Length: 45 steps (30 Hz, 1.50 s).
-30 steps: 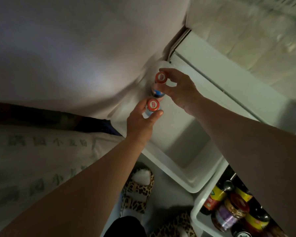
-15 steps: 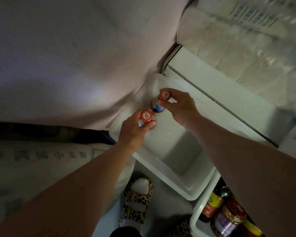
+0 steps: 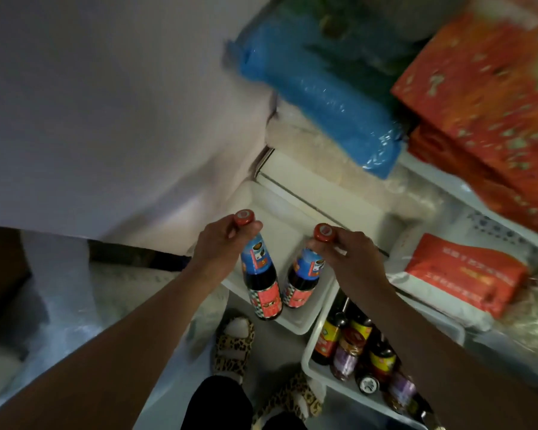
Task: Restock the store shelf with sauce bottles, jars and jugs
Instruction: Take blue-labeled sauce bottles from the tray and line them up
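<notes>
Left hand (image 3: 221,243) grips 1 red-capped sauce bottle (image 3: 260,282) by its neck; right hand (image 3: 348,256) pinches another bottle (image 3: 302,279), both above the white bin (image 3: 295,321).

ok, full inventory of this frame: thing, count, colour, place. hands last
sauce bottles: 2, dark with red caps and blue-and-red labels, held by the necks over the white bin.
white bin: 1, white, centre, beside the wall.
lower tray: 1, white, bottom right, holding assorted dark bottles and jars.
blue package: 1, blue plastic, upper centre.
orange-red packs: several, stacked upper right, blurred.
orange-and-white bag: 1, right, on the shelf.
leopard-print slippers: 2, on the floor below.
left hand: grips the left bottle's neck under its cap.
right hand: grips the right bottle's neck under its cap.
</notes>
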Each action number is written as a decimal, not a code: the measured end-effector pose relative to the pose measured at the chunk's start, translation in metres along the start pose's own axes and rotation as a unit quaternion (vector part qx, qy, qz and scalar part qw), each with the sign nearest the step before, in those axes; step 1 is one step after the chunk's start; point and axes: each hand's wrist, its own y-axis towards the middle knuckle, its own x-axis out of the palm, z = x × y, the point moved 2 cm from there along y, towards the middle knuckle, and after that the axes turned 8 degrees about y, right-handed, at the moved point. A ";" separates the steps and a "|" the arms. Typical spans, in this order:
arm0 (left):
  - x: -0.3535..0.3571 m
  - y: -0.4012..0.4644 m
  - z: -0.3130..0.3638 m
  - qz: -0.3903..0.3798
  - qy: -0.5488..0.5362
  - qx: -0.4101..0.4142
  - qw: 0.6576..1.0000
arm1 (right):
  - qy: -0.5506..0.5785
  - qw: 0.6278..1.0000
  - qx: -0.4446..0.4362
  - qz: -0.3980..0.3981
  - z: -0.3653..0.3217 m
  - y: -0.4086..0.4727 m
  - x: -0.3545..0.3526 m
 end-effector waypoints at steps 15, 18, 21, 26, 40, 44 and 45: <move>-0.118 -0.251 0.365 0.006 -0.238 0.240 0.941 | 0.014 0.946 -0.263 0.187 -0.322 -0.241 -0.268; -0.135 -0.291 0.433 -0.001 -0.263 0.308 0.914 | 0.089 0.915 -0.318 0.231 -0.379 -0.280 -0.316; -0.155 -0.324 0.497 -0.016 -0.289 0.372 0.882 | 0.146 0.877 -0.377 0.259 -0.432 -0.309 -0.358; -0.177 -0.365 0.589 -0.019 -0.306 0.437 0.846 | 0.174 0.838 -0.415 0.309 -0.500 -0.340 -0.415; -0.156 -0.305 0.693 -0.102 -0.355 0.415 0.831 | 0.216 0.845 -0.343 0.348 -0.524 -0.269 -0.495; -0.155 -0.278 0.703 -0.102 -0.344 0.417 0.835 | 0.236 0.842 -0.337 0.349 -0.520 -0.247 -0.503; -0.156 -0.272 0.705 -0.107 -0.339 0.421 0.834 | 0.234 0.842 -0.333 0.353 -0.519 -0.242 -0.505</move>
